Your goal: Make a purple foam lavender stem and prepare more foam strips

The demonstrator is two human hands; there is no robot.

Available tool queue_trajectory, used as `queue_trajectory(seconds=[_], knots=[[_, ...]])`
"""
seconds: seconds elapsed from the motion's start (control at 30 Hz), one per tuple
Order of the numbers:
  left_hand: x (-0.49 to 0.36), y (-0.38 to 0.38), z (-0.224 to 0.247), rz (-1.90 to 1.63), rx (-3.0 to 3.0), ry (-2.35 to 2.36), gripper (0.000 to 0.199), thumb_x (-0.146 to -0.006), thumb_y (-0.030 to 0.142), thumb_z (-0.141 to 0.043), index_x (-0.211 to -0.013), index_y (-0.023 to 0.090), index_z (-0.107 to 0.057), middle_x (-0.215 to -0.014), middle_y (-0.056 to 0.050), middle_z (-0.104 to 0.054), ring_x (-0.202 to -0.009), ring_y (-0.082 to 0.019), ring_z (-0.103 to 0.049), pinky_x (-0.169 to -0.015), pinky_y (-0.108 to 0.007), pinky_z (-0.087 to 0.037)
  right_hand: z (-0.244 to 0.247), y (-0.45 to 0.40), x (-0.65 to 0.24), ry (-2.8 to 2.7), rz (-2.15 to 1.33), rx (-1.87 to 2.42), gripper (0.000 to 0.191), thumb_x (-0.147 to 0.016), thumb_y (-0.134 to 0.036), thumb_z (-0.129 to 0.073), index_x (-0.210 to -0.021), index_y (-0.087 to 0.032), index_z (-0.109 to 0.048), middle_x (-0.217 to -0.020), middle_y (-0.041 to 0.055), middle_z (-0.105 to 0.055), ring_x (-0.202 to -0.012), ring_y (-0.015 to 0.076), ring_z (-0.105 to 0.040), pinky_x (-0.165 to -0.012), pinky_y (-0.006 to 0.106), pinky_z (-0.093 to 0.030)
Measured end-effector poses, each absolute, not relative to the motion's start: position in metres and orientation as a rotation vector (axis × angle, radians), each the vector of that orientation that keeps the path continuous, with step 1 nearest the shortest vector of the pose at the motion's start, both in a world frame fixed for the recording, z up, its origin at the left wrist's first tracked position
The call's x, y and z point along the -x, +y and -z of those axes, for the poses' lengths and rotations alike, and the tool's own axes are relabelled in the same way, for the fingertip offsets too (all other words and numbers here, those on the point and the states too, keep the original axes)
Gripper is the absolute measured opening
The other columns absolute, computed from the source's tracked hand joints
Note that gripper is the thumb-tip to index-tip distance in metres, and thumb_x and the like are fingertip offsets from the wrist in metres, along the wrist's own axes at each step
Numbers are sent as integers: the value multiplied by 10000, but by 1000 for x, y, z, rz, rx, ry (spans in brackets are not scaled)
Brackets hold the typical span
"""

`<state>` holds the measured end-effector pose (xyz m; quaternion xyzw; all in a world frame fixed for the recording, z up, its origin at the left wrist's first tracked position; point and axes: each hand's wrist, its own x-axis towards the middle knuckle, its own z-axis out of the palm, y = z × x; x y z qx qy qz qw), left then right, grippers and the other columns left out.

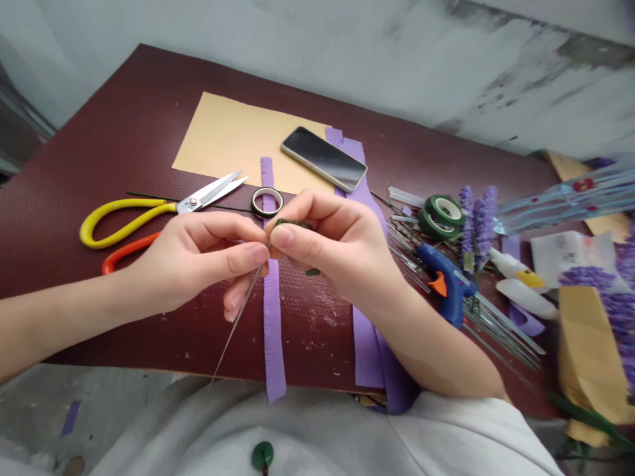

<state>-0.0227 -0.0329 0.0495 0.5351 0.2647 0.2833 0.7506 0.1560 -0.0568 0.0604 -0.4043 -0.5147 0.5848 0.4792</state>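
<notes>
My left hand (198,258) pinches a thin metal wire (233,327) between thumb and finger. The wire slants down toward my lap. Against its upper end, my right hand (332,244) pinches a strip of dark green floral tape (312,272), partly covered by the fingers. The two hands meet at the tips. Below them a fringed purple paper strip (274,330) lies across the table edge. A small roll of tape (266,202) rests on its upper part, just beyond my fingers. Left of the roll lie open scissors (193,201) with one yellow and one red handle.
A phone (325,157) lies on a tan paper sheet (233,135), beside wider purple paper (367,344). To the right are green tape rolls (441,217), a blue glue gun (449,281), loose wires, a white bottle (516,270) and purple flower stems (479,221). A wall runs behind the table.
</notes>
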Motion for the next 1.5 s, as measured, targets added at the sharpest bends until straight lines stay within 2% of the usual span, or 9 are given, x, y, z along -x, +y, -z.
queue_trajectory(seconds=[0.13, 0.5, 0.67, 0.9, 1.07, 1.2, 1.3, 1.4, 1.5], knots=[[25, -31, -54, -634, -1256, 567, 56, -817, 223, -670, -831, 170, -681, -493, 48, -600, -428, -76, -580, -476, -179, -532, -62, -57, -157, -1270, -1429, 1009, 232, -678, -378, -758, -703, -194, -619, -621, -26, -576, -554, 67, -521, -440, 193, -355], [25, -29, -52, -644, -1302, 718, 77, -779, 253, -696, -759, 185, -665, -477, 54, -597, -386, -94, -575, -430, -200, -525, -55, -54, -155, -1199, -1477, 986, 219, -667, -357, -767, -709, -191, -631, -607, -33, -547, -545, 64, -505, -447, 197, -361], [19, -29, -53, -648, -1248, 799, 115, -772, 230, -696, -723, 171, -611, -405, 74, -538, -345, -76, -525, -383, -174, -489, -48, -49, -155, -1172, -1471, 1013, 271, -621, -370, -795, -727, -187, -627, -637, -29, -554, -552, 61, -487, -435, 193, -337], [12, -27, -47, -665, -1212, 866, 176, -752, 254, -713, -706, 169, -566, -391, 81, -512, -325, -64, -484, -353, -164, -461, -37, -43, -152, -1103, -1488, 1036, 285, -611, -333, -804, -709, -166, -594, -591, -62, -515, -468, 13, -375, -408, 171, -277], [10, -22, -42, -680, -1239, 928, 143, -761, 239, -690, -697, 177, -577, -415, 65, -525, -346, -72, -490, -370, -181, -456, -30, -34, -152, -1005, -1578, 1062, 220, -683, -298, -746, -682, -156, -578, -451, -104, -390, -374, -1, -257, -365, 164, -184], [9, -13, -33, -678, -1293, 911, 117, -797, 260, -643, -737, 166, -608, -467, 36, -559, -401, -98, -544, -421, -217, -491, -22, -19, -157, -918, -1774, 1001, 216, -721, -239, -693, -622, -161, -517, -403, -129, -268, -360, 1, -179, -356, 154, -129], [10, -6, -25, -726, -1408, 906, 123, -828, 234, -592, -904, 149, -638, -535, 27, -598, -451, -109, -583, -494, -250, -537, -16, -6, -163, -801, -1951, 956, 270, -788, -199, -606, -586, -176, -429, -415, -129, -216, -364, 9, -132, -347, 150, -129], [10, 0, -16, -816, -1620, 915, 272, -801, 189, -609, -1070, 152, -629, -755, -9, -669, -569, -105, -621, -582, -254, -558, -12, 2, -168, -649, -2084, 886, 223, -870, -165, -482, -651, -177, -442, -434, -130, -160, -373, 21, -78, -339, 139, -115], [12, 6, -11, -906, -1888, 905, 302, -796, 197, -614, -1095, 166, -640, -979, -48, -673, -773, -131, -643, -669, -254, -552, -10, 5, -172, -571, -2236, 820, 227, -921, -156, -371, -713, -170, -459, -468, -125, -132, -381, 28, -73, -336, 121, -113]])
